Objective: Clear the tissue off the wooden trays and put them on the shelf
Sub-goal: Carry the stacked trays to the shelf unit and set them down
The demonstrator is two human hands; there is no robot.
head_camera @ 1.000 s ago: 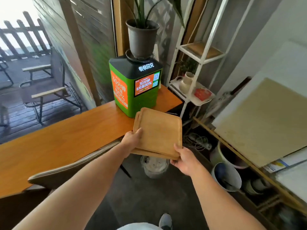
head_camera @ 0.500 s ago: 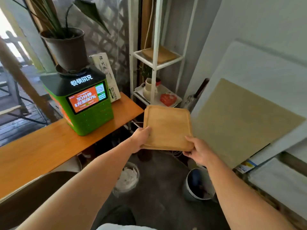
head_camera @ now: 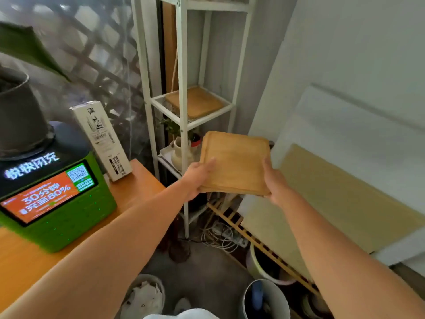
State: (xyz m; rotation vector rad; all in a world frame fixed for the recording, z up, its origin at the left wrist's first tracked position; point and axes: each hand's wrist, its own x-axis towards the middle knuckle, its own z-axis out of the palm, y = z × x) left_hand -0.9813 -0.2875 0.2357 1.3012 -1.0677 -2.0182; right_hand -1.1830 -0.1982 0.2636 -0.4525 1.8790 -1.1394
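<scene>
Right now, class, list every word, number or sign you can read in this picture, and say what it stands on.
"悦快闪充": white characters on the black top band of the green charging kiosk.
"30分钟 充至80%": orange screen of that kiosk.
QR code on the screen: a sign, not readable.
White box leaning on the counter: print, calligraphy and barcode too small and blurred to read.

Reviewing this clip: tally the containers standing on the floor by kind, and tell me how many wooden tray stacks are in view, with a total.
Wooden tray stacks: 2, one held in the left hand and right hand as the held trays, one as the shelf trays on the white shelf
Buckets: 2, the grey bucket and the pale bucket
Bins holding tissue: 1, the waste bin
Total: 5
</scene>
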